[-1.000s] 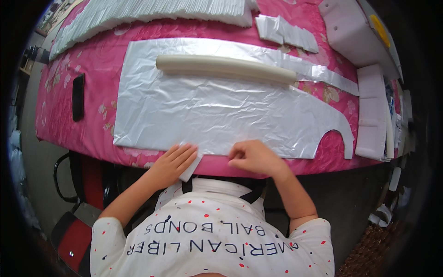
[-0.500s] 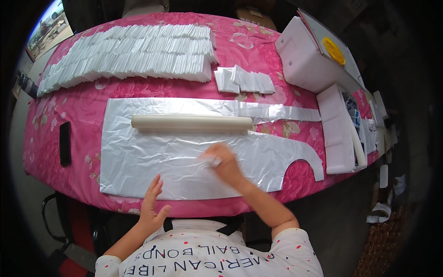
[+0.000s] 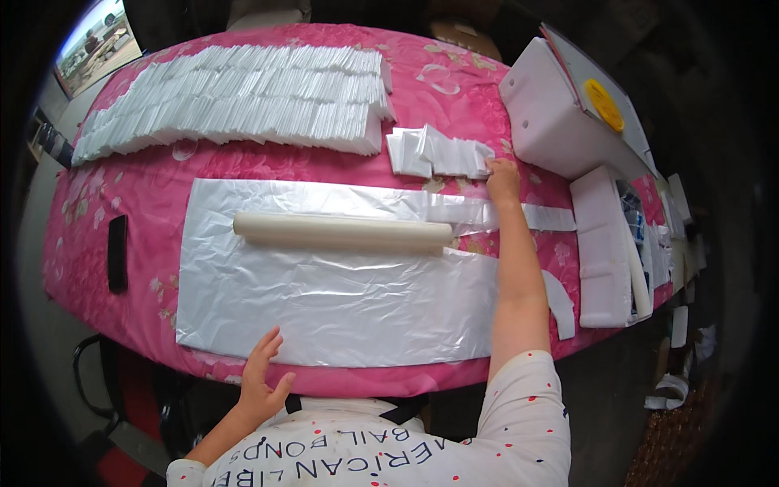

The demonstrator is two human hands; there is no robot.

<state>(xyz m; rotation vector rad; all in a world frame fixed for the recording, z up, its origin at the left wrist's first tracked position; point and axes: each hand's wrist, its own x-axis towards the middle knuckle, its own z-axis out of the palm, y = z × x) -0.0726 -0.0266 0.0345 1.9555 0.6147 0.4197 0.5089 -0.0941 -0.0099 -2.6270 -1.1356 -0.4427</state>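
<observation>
A stack of thin, silvery-white plastic sheeting (image 3: 341, 308) lies flat across the table, narrowing on the right into a straight strip and a curved one. On its upper part rests a long cream-coloured roll (image 3: 341, 232). My right hand (image 3: 503, 180) reaches past the sheeting to the right end of a short row of folded white plastic packets (image 3: 442, 154). Its fingers pinch the endmost folded packet (image 3: 483, 158), partly hidden by them. My left hand (image 3: 264, 381) hovers at the sheeting's near edge, fingers apart, holding nothing.
Long rows of folded white packets (image 3: 235, 101) fill the far left. A black bar (image 3: 118, 253) lies at left on the pink floral tablecloth (image 3: 81, 243). At right stand a white foam box (image 3: 548, 105) with a yellow round item (image 3: 604, 105), and another foam box (image 3: 596, 268).
My right hand has moved from above the middle of the sheeting, where it held something whitish, away to the short row's right end. My left hand stays nearly in place.
</observation>
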